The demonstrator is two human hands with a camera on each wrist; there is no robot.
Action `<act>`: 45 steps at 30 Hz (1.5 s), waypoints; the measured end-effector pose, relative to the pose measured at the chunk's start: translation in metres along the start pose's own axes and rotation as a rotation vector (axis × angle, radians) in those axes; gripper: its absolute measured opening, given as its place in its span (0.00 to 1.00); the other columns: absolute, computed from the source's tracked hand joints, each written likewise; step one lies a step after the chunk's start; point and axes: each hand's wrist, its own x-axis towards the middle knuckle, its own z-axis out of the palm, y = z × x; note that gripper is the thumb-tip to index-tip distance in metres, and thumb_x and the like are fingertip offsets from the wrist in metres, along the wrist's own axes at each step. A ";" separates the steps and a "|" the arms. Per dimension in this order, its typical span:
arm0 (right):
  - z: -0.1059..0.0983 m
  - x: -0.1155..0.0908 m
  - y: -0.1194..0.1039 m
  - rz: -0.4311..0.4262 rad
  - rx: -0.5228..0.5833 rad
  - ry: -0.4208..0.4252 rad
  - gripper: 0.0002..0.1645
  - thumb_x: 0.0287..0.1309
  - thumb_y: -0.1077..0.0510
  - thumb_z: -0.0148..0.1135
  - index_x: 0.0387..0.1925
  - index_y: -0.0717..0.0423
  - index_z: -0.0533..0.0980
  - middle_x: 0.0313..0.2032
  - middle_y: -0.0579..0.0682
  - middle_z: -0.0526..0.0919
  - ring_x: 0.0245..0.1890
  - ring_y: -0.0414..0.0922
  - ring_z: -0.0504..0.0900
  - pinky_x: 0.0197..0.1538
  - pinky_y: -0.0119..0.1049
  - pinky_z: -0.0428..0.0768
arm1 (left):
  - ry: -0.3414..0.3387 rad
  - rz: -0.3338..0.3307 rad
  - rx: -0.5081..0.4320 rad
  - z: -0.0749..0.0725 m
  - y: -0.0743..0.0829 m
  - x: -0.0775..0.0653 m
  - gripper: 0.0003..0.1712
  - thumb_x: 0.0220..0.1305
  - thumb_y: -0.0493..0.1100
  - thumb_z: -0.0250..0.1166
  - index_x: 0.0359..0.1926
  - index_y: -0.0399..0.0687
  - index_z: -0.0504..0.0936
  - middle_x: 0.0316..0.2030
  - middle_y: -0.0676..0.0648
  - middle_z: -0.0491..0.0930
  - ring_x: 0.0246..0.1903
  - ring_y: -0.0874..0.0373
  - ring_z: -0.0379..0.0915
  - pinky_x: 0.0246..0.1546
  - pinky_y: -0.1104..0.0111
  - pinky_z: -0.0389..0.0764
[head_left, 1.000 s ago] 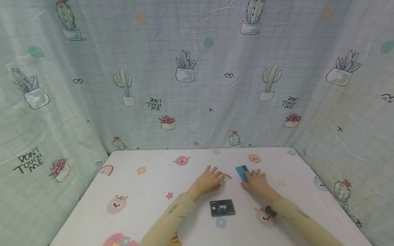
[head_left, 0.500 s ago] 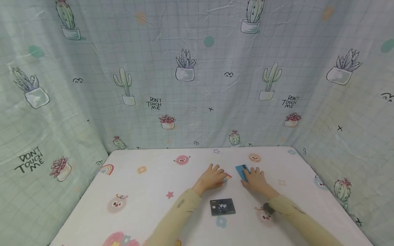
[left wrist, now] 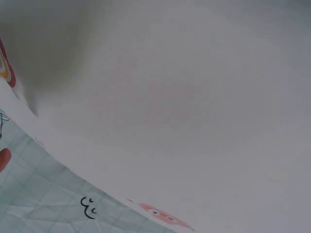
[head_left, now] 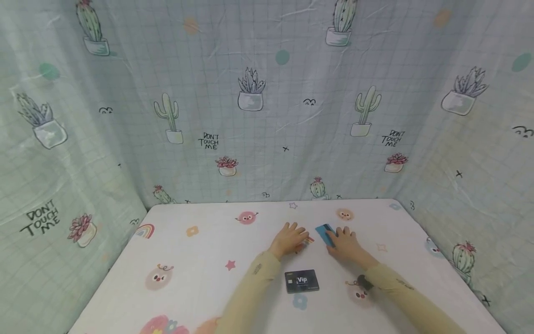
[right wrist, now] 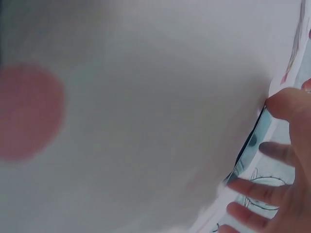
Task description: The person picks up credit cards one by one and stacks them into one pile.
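Observation:
A blue card (head_left: 323, 233) with a dark stripe lies on the white patterned table, right of centre in the head view. My right hand (head_left: 347, 247) grips it, thumb at the near edge and fingers across the upper side; part of the card is hidden beneath them. In the right wrist view the card (right wrist: 258, 133) appears nearly edge-on between thumb and fingers. To its left, my left hand (head_left: 289, 239) is over a printed rainbow, fingers loosely bent, holding nothing. Only one fingertip (left wrist: 4, 159) shows in the left wrist view. A black card (head_left: 301, 281) marked "Vip" lies nearer, between the forearms.
The tabletop (head_left: 196, 273) carries flat printed figures. A cactus-patterned cloth (head_left: 267, 125) hangs behind the table and along both sides. A small dark object (head_left: 365, 282) sits at the right sleeve's cuff.
My left hand has shifted slightly right, nearer the blue card. The blue card's far end has turned a little left under my right hand. The black card has stayed put.

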 end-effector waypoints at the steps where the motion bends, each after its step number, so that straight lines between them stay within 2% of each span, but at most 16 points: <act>1: 0.001 0.000 0.001 -0.014 -0.010 0.007 0.32 0.53 0.44 0.55 0.57 0.55 0.65 0.38 0.59 0.69 0.37 0.52 0.64 0.39 0.50 0.67 | -0.013 -0.006 0.000 0.001 0.000 0.001 0.23 0.59 0.57 0.54 0.56 0.63 0.67 0.55 0.59 0.71 0.55 0.57 0.66 0.54 0.60 0.68; 6: 0.003 0.003 0.003 -0.141 -0.037 0.069 0.30 0.51 0.46 0.56 0.56 0.51 0.67 0.39 0.54 0.71 0.38 0.51 0.65 0.36 0.45 0.66 | -0.073 -0.030 0.027 0.000 -0.001 0.005 0.24 0.60 0.58 0.52 0.57 0.66 0.66 0.58 0.60 0.68 0.57 0.58 0.63 0.56 0.61 0.66; 12: 0.001 0.003 0.001 -0.258 -0.041 0.046 0.32 0.50 0.48 0.57 0.58 0.45 0.65 0.47 0.52 0.74 0.44 0.53 0.68 0.40 0.49 0.68 | -0.093 -0.039 0.032 0.002 0.001 0.002 0.20 0.59 0.56 0.54 0.54 0.68 0.69 0.56 0.62 0.69 0.54 0.61 0.65 0.55 0.62 0.68; 18: -0.004 0.002 -0.003 -0.283 -0.008 0.014 0.32 0.50 0.51 0.57 0.59 0.42 0.64 0.50 0.50 0.74 0.46 0.52 0.68 0.43 0.49 0.68 | -0.066 -0.027 0.028 0.003 0.002 -0.002 0.15 0.60 0.54 0.53 0.49 0.66 0.71 0.53 0.62 0.71 0.51 0.61 0.67 0.53 0.63 0.69; 25: -0.009 -0.001 -0.006 -0.337 0.027 0.010 0.32 0.49 0.54 0.58 0.59 0.42 0.64 0.51 0.49 0.74 0.46 0.52 0.68 0.42 0.49 0.67 | -0.070 -0.009 0.022 0.004 0.003 -0.004 0.15 0.60 0.55 0.54 0.48 0.64 0.70 0.54 0.61 0.71 0.51 0.61 0.67 0.51 0.64 0.70; 30: -0.007 -0.002 -0.004 -0.367 0.024 0.037 0.32 0.48 0.54 0.58 0.58 0.42 0.65 0.52 0.48 0.74 0.45 0.50 0.68 0.40 0.46 0.67 | -0.080 -0.013 -0.004 0.004 0.003 -0.005 0.18 0.60 0.60 0.50 0.50 0.65 0.70 0.55 0.61 0.70 0.53 0.60 0.67 0.52 0.62 0.69; 36: 0.000 -0.001 0.004 -0.357 0.003 0.076 0.31 0.49 0.50 0.60 0.57 0.46 0.66 0.51 0.47 0.75 0.45 0.48 0.68 0.41 0.45 0.67 | -0.082 -0.012 -0.035 0.008 0.005 -0.003 0.20 0.59 0.62 0.48 0.50 0.65 0.69 0.56 0.60 0.70 0.53 0.59 0.67 0.52 0.61 0.69; 42: 0.000 -0.002 0.009 -0.391 -0.008 0.135 0.31 0.48 0.48 0.62 0.55 0.50 0.68 0.46 0.49 0.77 0.43 0.48 0.69 0.39 0.45 0.68 | -0.075 -0.017 -0.016 0.010 0.008 0.000 0.20 0.60 0.63 0.47 0.49 0.65 0.68 0.59 0.61 0.67 0.53 0.59 0.67 0.52 0.61 0.70; 45: -0.003 -0.003 0.009 -0.400 0.003 0.134 0.30 0.49 0.47 0.61 0.54 0.51 0.69 0.45 0.50 0.77 0.42 0.49 0.69 0.39 0.45 0.68 | -0.071 -0.021 0.004 0.010 0.009 0.000 0.20 0.60 0.64 0.46 0.49 0.65 0.67 0.59 0.62 0.66 0.52 0.60 0.67 0.51 0.63 0.70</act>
